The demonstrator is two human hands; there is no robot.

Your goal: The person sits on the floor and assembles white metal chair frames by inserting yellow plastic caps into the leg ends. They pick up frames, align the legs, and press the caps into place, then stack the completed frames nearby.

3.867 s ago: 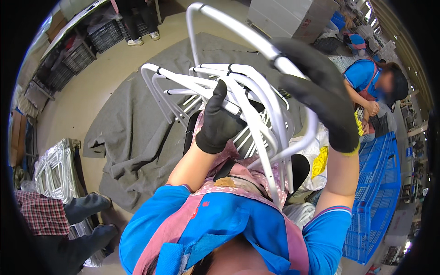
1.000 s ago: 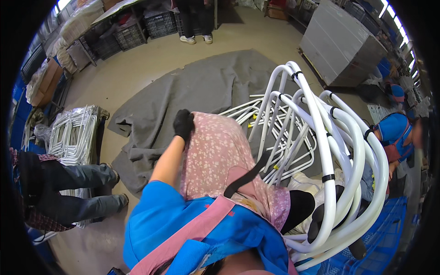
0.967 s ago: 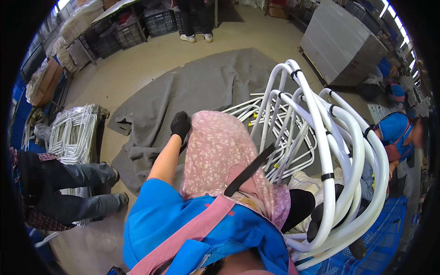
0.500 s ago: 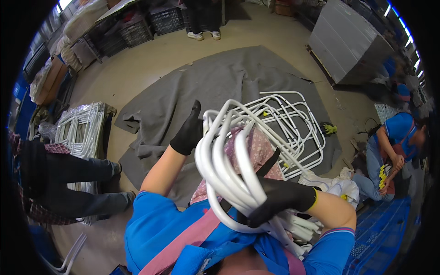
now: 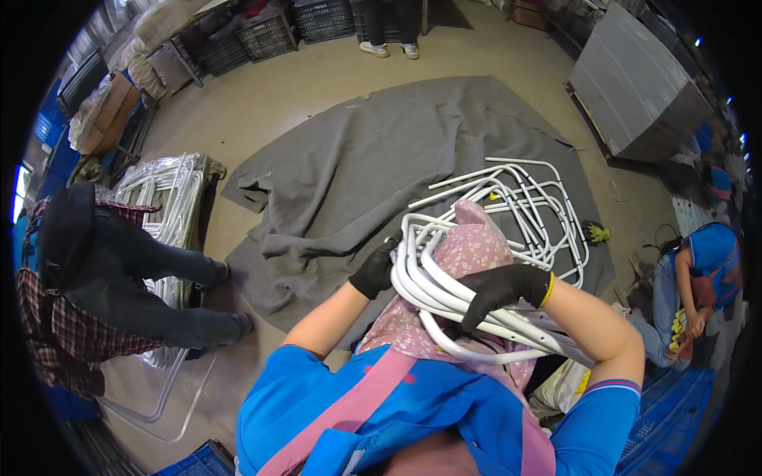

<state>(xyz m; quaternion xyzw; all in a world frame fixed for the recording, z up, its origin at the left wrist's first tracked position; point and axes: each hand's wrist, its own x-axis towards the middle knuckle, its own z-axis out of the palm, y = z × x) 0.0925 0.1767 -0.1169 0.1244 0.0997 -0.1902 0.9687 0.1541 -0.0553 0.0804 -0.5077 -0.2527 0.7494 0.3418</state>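
Co-worker point(image 5: 151, 285) at far left, standing beside a plastic-wrapped stack of white tube frames point(image 5: 169, 189). Moving right, grey cloth point(image 5: 341, 190) spread over the floor, rumpled along its near side.

Now the black-gloved left hand point(image 5: 375, 268) — and here, the fresh change! Half a second ago, just beside the tubes with thumb raised, apart from them; this instant, up against the outer bends of the white tubular frame bundle point(image 5: 435, 295). Closed round the tubes or merely bracing them? Cannot tell, with fingertips partly hidden.

Frame bundle next: farther from the chest than a moment ago, lying across the lap over the pink floral apron point(image 5: 397, 325). And on top, the right hand point(image 5: 504, 292), black-gloved with a yellow cuff edge — thumb and fingers folded over the tubes, clamped on the bundle just as half a second earlier. Upshot, by the look of it: two points of contact instead of one, so probably steadier handling.

Farther right, loose white frames point(image 5: 536, 213) on the cloth, untouched. At far right, second co-worker point(image 5: 710, 262), seated, with yellow pieces point(image 5: 679, 325) at the hands.
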